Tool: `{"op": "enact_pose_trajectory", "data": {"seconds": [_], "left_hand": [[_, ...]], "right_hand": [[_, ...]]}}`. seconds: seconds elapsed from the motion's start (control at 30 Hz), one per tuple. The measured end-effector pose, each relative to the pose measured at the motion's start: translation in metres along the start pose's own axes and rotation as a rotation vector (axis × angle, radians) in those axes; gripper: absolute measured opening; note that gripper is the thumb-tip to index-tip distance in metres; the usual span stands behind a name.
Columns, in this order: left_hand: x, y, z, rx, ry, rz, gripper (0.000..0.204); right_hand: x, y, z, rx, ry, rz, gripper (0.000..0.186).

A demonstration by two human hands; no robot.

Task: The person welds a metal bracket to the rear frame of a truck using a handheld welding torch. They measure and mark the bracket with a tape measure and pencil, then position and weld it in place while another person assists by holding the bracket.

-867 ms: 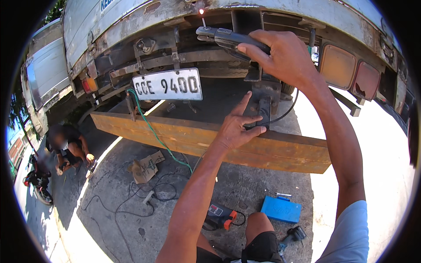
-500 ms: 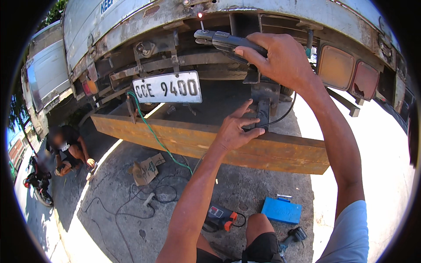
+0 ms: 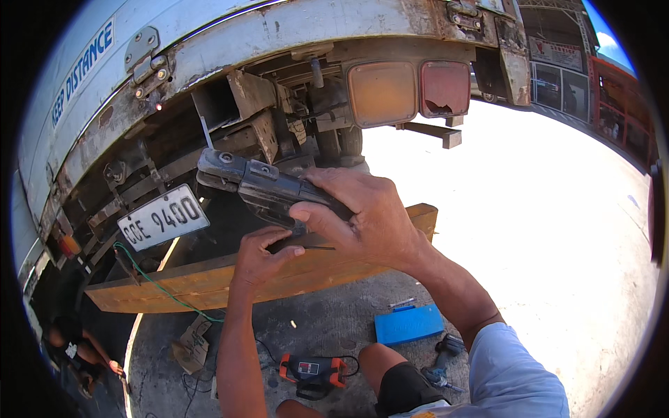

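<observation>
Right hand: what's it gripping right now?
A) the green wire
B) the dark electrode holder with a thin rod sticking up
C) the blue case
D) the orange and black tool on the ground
B: the right hand is wrapped around the dark electrode holder, raised under the truck's rear, while the blue case lies on the ground below.

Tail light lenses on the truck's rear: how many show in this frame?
3. An amber lens and a cracked red lens sit side by side at upper right; a small lamp sits at far left, left of the plate. Others may be hidden.
</observation>
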State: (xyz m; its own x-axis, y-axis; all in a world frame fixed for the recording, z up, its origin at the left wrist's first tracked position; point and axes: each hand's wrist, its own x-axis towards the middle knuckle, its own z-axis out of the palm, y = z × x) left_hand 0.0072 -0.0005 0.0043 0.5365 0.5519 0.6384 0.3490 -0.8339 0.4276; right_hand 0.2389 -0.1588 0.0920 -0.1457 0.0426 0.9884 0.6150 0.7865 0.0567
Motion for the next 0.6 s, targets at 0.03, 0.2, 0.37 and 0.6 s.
{"op": "enact_pose_trajectory", "data": {"seconds": [0.03,0.2,0.37,0.6], "left_hand": [[-0.003,0.002,0.000,0.022,-0.023,-0.023,0.058],[-0.005,0.001,0.008,0.021,0.031,0.003,0.057],[-0.007,-0.009,0.011,0.078,0.130,0.006,0.051],[-0.008,-0.050,0.008,-0.136,0.067,0.010,0.059]], "right_hand": [[-0.016,-0.005,-0.009,0.019,-0.010,0.148,0.045],[-0.071,-0.009,-0.014,0.233,0.091,0.504,0.041],[-0.093,0.011,0.023,0.337,0.115,0.598,0.044],[-0.100,0.029,0.104,0.507,-0.076,0.565,0.052]]}}
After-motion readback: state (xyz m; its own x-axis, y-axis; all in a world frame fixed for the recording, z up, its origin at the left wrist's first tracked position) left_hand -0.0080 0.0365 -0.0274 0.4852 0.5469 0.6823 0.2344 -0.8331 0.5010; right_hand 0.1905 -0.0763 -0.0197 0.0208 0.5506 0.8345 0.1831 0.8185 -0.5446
